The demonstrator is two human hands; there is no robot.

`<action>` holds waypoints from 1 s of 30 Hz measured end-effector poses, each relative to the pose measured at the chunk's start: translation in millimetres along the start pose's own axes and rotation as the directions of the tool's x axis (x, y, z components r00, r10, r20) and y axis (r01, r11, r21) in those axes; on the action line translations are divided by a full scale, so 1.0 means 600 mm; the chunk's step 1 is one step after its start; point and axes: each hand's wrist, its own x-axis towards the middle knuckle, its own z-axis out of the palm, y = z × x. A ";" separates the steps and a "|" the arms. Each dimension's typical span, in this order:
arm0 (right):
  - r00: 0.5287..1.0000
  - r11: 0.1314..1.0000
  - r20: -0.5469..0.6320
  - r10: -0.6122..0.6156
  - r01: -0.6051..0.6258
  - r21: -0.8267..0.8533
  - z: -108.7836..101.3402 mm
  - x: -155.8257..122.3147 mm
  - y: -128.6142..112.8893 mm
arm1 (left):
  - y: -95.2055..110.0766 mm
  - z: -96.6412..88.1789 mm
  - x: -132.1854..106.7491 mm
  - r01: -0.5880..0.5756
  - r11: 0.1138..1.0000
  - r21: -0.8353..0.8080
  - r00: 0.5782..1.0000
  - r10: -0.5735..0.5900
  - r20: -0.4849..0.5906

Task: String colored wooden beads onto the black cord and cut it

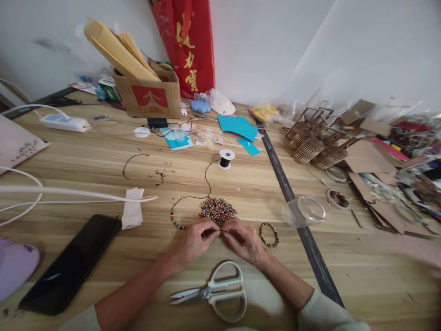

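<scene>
My left hand [193, 242] and my right hand [244, 241] meet fingertip to fingertip, both pinched on a thin black cord [208, 177]. Only a short dark bit of it shows between the fingers. Multicoloured beads [177, 224] are strung along the cord left of my left hand, and it runs back to a white spool [225, 161]. Just beyond my fingers lies a heap of small loose beads [217, 209]. A finished-looking beaded ring [269, 235] rests to the right of my right hand. Pale-handled scissors [213, 290] lie between my forearms, blades slightly apart.
At left are a black phone [70, 266], folded tissue [132, 209] and white cables [86, 191]. A clear jar [305, 211] lies on its side at right. Farther back stand a cardboard box [148, 96], blue cards [237, 126] and small wooden baskets [310, 142].
</scene>
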 end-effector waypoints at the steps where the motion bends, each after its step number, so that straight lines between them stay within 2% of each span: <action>1: 1.000 1.000 0.003 0.000 0.000 0.001 0.000 0.000 0.000 | 0.000 0.000 0.000 -0.001 1.000 0.005 1.000 0.001 0.001; 17: 0.999 1.000 0.045 0.004 -0.005 0.017 0.001 0.003 0.001 | 0.002 0.000 0.000 -0.063 0.998 -0.018 0.998 0.063 -0.010; 25: 0.998 0.997 0.026 0.048 -0.050 0.056 -0.003 0.002 0.003 | -0.001 -0.001 0.004 -0.056 0.996 -0.072 0.998 0.055 -0.003; 30: 0.999 0.997 0.006 0.032 -0.032 0.071 -0.002 -0.001 0.009 | 0.002 -0.003 0.004 -0.048 0.996 -0.073 0.999 0.049 0.010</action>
